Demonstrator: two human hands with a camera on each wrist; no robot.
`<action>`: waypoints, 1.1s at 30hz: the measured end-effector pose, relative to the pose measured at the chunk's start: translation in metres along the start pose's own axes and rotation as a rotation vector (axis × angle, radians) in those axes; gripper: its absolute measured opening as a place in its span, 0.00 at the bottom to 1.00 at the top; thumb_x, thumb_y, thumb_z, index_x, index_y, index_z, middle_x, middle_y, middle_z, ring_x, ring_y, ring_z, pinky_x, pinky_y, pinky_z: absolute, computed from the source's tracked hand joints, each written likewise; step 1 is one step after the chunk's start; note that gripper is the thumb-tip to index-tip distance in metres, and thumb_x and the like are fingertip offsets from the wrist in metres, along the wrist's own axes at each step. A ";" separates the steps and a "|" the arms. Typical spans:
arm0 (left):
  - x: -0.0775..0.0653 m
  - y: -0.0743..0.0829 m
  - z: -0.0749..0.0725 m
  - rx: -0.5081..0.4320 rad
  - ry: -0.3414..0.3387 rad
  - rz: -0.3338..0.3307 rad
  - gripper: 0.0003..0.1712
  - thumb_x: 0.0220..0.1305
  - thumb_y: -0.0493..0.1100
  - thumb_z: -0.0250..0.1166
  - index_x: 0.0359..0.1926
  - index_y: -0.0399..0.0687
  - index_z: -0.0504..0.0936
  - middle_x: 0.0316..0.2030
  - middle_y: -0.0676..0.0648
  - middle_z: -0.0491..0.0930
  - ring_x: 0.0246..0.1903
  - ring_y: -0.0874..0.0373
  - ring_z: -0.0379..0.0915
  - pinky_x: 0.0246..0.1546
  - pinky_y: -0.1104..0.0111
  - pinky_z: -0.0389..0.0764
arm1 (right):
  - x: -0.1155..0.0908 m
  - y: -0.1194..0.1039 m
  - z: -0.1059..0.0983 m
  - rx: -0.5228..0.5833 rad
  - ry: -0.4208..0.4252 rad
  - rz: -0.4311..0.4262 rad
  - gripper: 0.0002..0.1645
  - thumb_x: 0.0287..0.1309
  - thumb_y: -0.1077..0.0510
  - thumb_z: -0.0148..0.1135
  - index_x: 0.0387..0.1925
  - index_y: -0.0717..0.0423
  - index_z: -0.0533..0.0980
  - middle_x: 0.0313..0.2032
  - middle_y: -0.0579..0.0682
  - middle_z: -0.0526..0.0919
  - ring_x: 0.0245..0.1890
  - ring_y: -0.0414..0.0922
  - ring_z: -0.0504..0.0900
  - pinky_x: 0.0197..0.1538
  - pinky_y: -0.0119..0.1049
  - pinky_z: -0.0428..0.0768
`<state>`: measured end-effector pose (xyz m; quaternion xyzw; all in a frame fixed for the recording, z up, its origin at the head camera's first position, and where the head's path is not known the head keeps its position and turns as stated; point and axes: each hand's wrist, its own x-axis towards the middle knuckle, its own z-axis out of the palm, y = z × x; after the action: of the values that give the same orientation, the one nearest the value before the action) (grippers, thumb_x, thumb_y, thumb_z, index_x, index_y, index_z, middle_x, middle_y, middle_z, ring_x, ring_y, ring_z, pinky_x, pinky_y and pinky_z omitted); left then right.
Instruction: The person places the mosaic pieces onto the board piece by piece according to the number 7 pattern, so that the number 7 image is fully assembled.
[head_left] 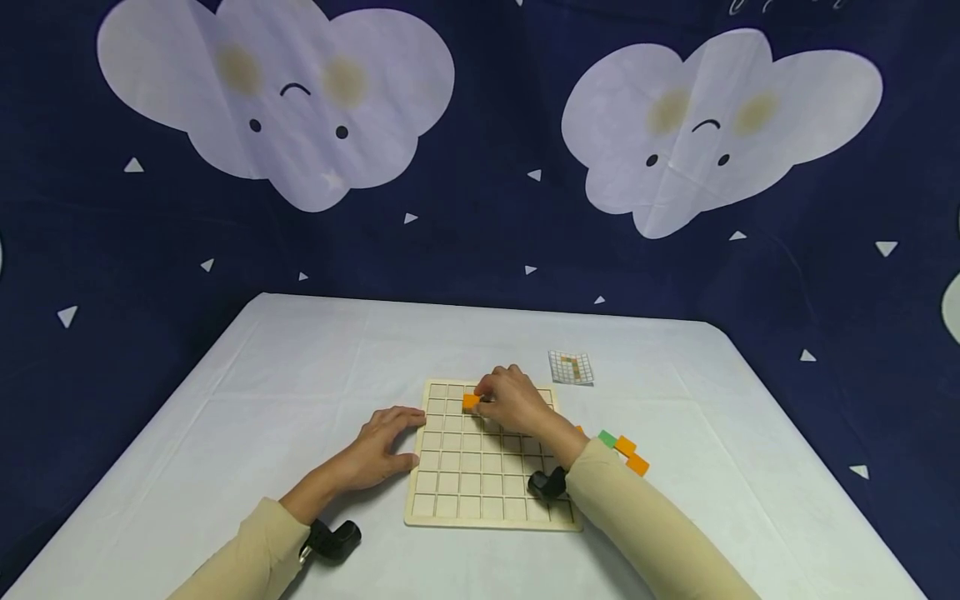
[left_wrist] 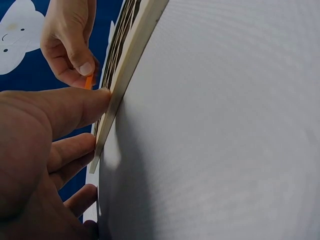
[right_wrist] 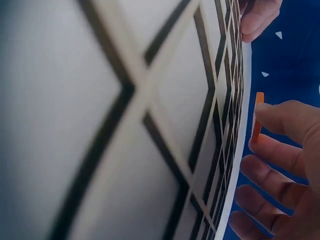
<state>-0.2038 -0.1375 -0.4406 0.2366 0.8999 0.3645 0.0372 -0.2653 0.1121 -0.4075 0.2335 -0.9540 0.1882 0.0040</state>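
Note:
A flat wooden grid board (head_left: 447, 483) lies on the white table. Over its far part, my right hand (head_left: 513, 400) pinches a thin orange square tile (head_left: 470, 402) between thumb and forefinger. In the right wrist view the same orange tile (right_wrist: 258, 117) stands edge-on, with the other fingers (right_wrist: 262, 207) loosely bent. My left hand (head_left: 378, 450) touches the board's left edge with thumb and fingertips, its fingers spread and fairly straight. The left wrist view shows that thumb (left_wrist: 82, 107) against the board's rim (left_wrist: 131, 62).
Right of the board lie a green tile (head_left: 607, 438) and several orange tiles (head_left: 637, 464), partly hidden by my right forearm. A small card with a printed grid pattern (head_left: 572, 367) sits beyond the board's far right corner. A dark cloth with clouds (head_left: 487, 242) hangs behind the table.

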 end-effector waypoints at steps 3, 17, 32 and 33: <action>0.000 0.000 0.000 0.003 0.003 -0.001 0.29 0.56 0.39 0.66 0.60 0.41 0.72 0.63 0.45 0.67 0.65 0.43 0.54 0.62 0.42 0.53 | 0.000 0.001 0.001 0.000 -0.011 -0.001 0.16 0.55 0.49 0.65 0.43 0.51 0.81 0.37 0.47 0.78 0.39 0.44 0.69 0.45 0.41 0.69; -0.001 -0.001 0.001 0.010 0.011 0.003 0.30 0.55 0.39 0.67 0.60 0.42 0.72 0.63 0.45 0.67 0.65 0.43 0.55 0.60 0.43 0.54 | 0.003 0.005 0.006 -0.047 -0.024 -0.011 0.13 0.54 0.50 0.66 0.39 0.51 0.81 0.36 0.45 0.78 0.39 0.44 0.70 0.45 0.40 0.71; 0.001 -0.001 0.002 0.004 0.002 -0.006 0.29 0.56 0.40 0.67 0.60 0.43 0.72 0.64 0.46 0.66 0.66 0.43 0.54 0.62 0.42 0.52 | 0.000 0.005 0.005 -0.067 -0.017 -0.031 0.13 0.54 0.50 0.67 0.40 0.51 0.81 0.38 0.46 0.79 0.39 0.44 0.70 0.45 0.40 0.70; 0.001 -0.002 0.002 0.004 0.001 -0.008 0.29 0.56 0.40 0.67 0.60 0.43 0.72 0.64 0.45 0.66 0.66 0.43 0.53 0.62 0.42 0.52 | 0.000 0.005 0.005 -0.070 -0.013 -0.034 0.13 0.53 0.50 0.67 0.40 0.50 0.81 0.38 0.46 0.79 0.39 0.44 0.70 0.45 0.40 0.71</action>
<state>-0.2048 -0.1370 -0.4428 0.2327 0.9015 0.3628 0.0378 -0.2670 0.1143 -0.4140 0.2506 -0.9559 0.1530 0.0090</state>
